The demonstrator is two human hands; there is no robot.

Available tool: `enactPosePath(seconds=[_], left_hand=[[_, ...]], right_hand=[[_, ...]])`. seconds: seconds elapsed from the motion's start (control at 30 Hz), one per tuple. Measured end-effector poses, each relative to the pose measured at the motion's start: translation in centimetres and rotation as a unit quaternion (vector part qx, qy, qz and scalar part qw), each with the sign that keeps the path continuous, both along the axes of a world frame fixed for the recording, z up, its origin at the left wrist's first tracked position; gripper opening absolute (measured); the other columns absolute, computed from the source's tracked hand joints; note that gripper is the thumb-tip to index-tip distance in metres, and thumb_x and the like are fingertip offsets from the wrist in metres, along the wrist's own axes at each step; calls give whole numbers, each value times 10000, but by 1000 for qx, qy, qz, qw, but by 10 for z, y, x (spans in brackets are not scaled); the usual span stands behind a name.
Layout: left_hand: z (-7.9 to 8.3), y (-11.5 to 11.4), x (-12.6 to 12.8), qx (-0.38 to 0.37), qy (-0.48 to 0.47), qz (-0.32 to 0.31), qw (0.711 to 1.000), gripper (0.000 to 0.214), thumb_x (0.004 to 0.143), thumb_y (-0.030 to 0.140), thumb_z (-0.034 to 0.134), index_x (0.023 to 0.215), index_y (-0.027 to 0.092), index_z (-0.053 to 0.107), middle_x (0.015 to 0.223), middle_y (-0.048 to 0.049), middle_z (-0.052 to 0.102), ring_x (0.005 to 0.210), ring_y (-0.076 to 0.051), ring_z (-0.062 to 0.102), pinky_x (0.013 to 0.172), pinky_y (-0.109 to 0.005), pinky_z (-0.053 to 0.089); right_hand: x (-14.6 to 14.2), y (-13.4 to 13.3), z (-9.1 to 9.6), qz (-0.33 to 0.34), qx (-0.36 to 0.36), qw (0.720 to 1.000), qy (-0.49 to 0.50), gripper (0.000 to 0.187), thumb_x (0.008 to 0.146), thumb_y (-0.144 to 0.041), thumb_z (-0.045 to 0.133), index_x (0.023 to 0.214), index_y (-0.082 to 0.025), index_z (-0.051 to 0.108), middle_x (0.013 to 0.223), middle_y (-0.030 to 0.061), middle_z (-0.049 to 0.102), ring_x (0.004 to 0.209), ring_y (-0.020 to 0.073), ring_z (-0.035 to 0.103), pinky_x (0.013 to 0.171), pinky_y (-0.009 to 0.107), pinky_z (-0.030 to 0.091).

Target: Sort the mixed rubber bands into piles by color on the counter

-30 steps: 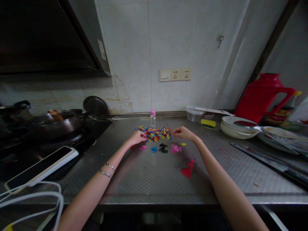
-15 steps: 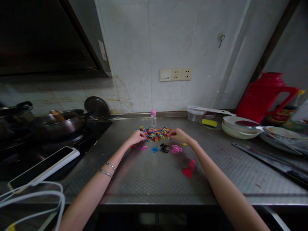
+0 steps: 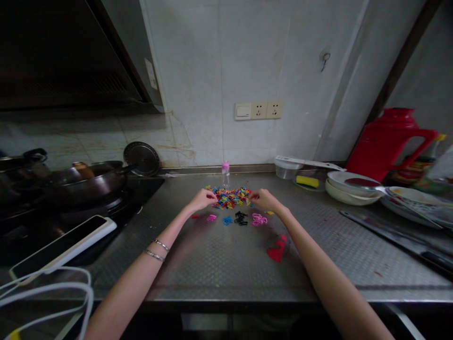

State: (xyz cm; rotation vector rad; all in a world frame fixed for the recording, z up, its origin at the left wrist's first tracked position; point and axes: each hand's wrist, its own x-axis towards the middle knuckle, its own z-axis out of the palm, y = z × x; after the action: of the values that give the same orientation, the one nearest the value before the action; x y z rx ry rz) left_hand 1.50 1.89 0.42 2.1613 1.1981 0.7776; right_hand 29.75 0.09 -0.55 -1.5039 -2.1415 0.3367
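A mixed pile of small coloured loops that look like rubber bands lies on the metal counter. My left hand touches its left edge, thumb and fingertips pinched together. At the right edge my right hand is also in a pinch. Whatever is between the fingers of either hand is too small to make out. In front of the pile are sorted clusters: pink loops, blue loops, black loops, more pink loops and a few yellow ones. A small clear bottle with a pink cap stands behind.
Red heart-shaped pieces lie near my right forearm. To the right are a knife, stacked bowls, a yellow sponge and a red jug. On the left stand a pan on the stove and a white-edged device with cables.
My left hand has shifted slightly to the right along the pile's edge. The right hand has hardly moved, and the clusters look the same.
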Motion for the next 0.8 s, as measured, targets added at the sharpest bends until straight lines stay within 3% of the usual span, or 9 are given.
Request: enactPosePath(seconds=[0.13, 0.37, 0.5, 0.8], left_hand=[[3, -17, 22, -22, 17, -64, 998, 203, 653, 272, 600, 727, 102, 682, 691, -51, 656, 629, -126, 555, 609, -221, 407], [9, -37, 32, -82, 88, -179, 976, 217, 655, 284, 597, 754, 111, 685, 660, -31, 650, 592, -110, 542, 578, -194, 387], [12, -31, 27, -66, 75, -165, 981, 214, 666, 278, 591, 757, 109, 686, 676, -38, 653, 601, -106, 537, 586, -195, 385], [1, -12, 13, -25, 13, -43, 999, 214, 670, 269, 568, 730, 100, 684, 705, -53, 657, 628, -124, 551, 618, -222, 405]], right_hand=[[4, -1, -2, -51, -3, 998, -38, 190, 665, -181, 528, 765, -201, 688, 755, 33, 667, 707, 138, 582, 610, 168, 383], [6, 6, -12, 9, -19, 997, -73, 276, 619, -143, 524, 821, -233, 689, 803, 5, 668, 694, 131, 584, 637, 174, 401], [7, 8, -14, 8, -12, 997, -72, 326, 612, -115, 507, 845, -250, 691, 805, 1, 671, 709, 136, 587, 637, 173, 405], [6, 10, -18, 1, -2, 997, -71, 339, 639, -104, 473, 863, -240, 690, 788, 17, 670, 689, 128, 581, 614, 166, 393]])
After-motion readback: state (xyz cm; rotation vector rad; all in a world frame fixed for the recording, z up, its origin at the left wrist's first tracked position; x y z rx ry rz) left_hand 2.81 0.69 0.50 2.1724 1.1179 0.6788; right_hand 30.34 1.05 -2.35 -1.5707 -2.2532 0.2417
